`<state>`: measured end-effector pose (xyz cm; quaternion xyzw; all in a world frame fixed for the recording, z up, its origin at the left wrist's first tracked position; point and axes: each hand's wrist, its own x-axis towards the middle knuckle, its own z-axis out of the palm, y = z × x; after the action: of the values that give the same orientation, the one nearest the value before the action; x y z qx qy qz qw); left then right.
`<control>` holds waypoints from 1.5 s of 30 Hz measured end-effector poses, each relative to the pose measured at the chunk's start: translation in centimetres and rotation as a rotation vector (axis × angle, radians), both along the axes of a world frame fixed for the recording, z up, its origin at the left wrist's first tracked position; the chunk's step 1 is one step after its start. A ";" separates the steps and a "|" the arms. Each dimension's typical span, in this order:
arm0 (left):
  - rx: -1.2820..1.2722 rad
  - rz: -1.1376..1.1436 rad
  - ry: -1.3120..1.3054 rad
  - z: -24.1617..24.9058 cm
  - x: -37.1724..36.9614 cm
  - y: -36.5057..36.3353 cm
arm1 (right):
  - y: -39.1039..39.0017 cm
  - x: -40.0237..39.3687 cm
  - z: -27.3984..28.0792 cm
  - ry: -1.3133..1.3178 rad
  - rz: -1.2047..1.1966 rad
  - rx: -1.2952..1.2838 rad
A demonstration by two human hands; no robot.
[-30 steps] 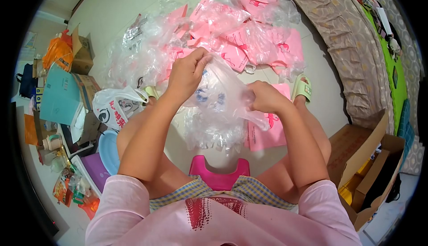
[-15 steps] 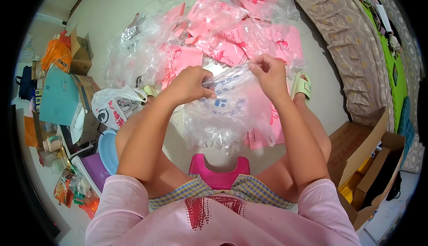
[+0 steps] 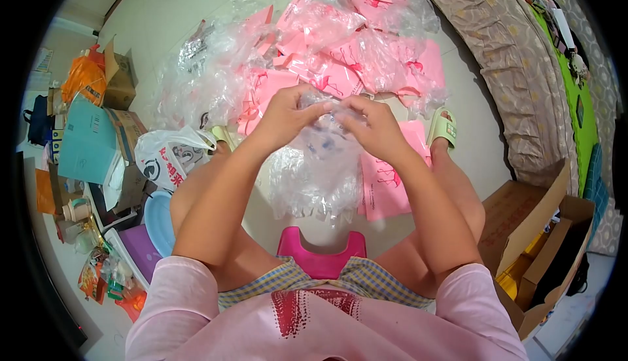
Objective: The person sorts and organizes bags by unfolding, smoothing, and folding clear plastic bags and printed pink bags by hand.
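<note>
A clear plastic bag (image 3: 320, 142) with blue print hangs between my two hands, its upper edge bunched. My left hand (image 3: 288, 115) pinches the bag's top from the left, thumb pointing right. My right hand (image 3: 373, 124) pinches it from the right, fingertips nearly touching those of my left. More clear plastic (image 3: 301, 187) lies under the held bag. Beside it, below my right hand, is a pink bag (image 3: 386, 187) with a printed figure.
Pink bags (image 3: 327, 73) and crumpled clear plastic (image 3: 203, 79) are heaped on the floor ahead. A pink stool (image 3: 320, 256) stands between my legs. At left are a white bag (image 3: 167, 158) and a blue basin (image 3: 159, 220); at right, an open carton (image 3: 562, 243).
My hands have come closer together, my right hand moving left and down. The plastic stretched between them is now bunched, and more of the pink bag shows.
</note>
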<state>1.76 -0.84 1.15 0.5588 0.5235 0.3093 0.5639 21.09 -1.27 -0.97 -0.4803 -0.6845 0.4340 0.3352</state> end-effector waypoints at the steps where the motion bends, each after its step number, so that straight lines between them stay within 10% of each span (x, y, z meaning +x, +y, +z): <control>1: 0.039 -0.013 0.032 -0.2 0.2 -0.2 | 0.0 -0.1 -0.1 0.036 0.007 -0.114; 20: -0.044 -0.030 -0.246 0.7 0.7 -0.9 | 1.1 0.8 -0.3 0.289 -0.130 -0.191; 40: -0.033 -0.109 0.119 0.7 -2.4 0.4 | 2.1 1.6 0.6 0.235 -0.360 0.144; 45: -0.176 -0.208 0.196 1.3 -2.6 0.5 | 2.7 3.2 0.5 0.193 -0.457 -0.121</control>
<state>-0.88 -0.38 2.40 0.5858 0.5404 0.1462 0.5860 24.31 1.47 -0.46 -0.5980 -0.4959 0.4310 0.4590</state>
